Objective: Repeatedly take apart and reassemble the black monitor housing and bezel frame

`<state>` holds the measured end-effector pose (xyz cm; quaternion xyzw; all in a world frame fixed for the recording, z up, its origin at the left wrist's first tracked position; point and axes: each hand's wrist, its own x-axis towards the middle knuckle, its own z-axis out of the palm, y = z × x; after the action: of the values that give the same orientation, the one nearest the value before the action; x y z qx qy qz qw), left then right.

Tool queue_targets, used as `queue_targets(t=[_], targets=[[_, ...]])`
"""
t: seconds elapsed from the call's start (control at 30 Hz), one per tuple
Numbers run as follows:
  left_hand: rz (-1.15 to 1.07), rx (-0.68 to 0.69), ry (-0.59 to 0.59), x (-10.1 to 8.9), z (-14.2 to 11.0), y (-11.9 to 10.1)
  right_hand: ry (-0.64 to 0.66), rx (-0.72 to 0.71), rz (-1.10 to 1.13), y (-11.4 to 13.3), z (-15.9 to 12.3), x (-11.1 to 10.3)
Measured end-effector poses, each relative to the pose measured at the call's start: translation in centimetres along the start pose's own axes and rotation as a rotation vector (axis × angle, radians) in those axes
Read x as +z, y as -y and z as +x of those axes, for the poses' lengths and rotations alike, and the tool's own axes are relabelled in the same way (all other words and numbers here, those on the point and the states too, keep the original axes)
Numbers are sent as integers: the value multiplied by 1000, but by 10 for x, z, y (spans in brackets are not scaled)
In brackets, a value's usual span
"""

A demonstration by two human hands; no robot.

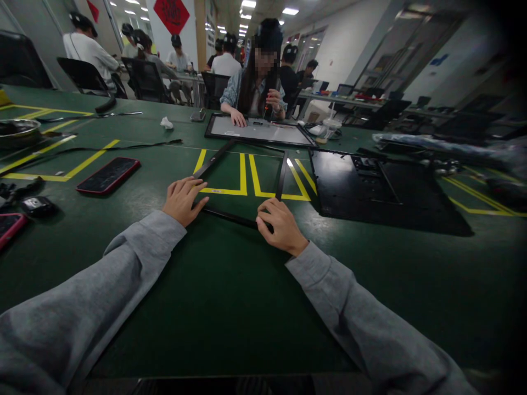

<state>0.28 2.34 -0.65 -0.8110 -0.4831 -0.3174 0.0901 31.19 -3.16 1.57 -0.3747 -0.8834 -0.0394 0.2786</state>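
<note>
A thin black rectangular frame [230,218], like a screen bezel, lies on the green table in front of me. My left hand [184,201] rests over its near left corner, fingers stretched forward and thumb apart, hiding that corner. At the near right corner my right hand [281,225] has its fingers curled and pinched on the frame. Right of it lies a large black plastic panel [366,189], its inner side with molded parts facing up. Across the table, a co-worker's hand [238,117] lies on a grey, black-edged screen panel [263,131]; their other hand holds a screwdriver [268,112].
A red-edged phone [108,175] lies to the left, with a dark computer mouse-like object [38,206] and another phone [10,226] nearer the edge. A metal bowl [18,131] stands far left. Crumpled tissue [166,123], a clear cup [330,129] and plastic-wrapped parts [436,145] lie farther back.
</note>
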Motion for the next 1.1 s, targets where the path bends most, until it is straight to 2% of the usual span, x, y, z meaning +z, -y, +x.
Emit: queue_targets(t=[0.07, 0.13, 0.23, 0.33, 0.4, 0.57, 0.83, 0.97, 1.1], targets=[[-66, 148, 98, -1, 1, -6, 9, 4, -4, 0, 0, 0], [-147, 214, 202, -1, 3, -9, 22, 12, 4, 0, 0, 1], [-251, 149, 301, -1, 6, -6, 49, 35, 56, 2, 1, 1], [-306, 45, 337, 0, 8, 3, 50, 71, 130, 3, 1, 2], [-315, 25, 357, 0, 9, 10, 14, 95, 154, 2, 1, 2], [-235, -6, 339, -3, 7, 23, -60, 133, 131, -4, 1, 3], [-79, -207, 255, -6, 4, 24, -61, 234, 58, -13, 0, 12], [61, -421, 170, -10, 5, 36, -66, 273, 80, -19, -3, 15], [138, -680, 143, -19, 6, 71, -29, 251, 81, -21, -5, 16]])
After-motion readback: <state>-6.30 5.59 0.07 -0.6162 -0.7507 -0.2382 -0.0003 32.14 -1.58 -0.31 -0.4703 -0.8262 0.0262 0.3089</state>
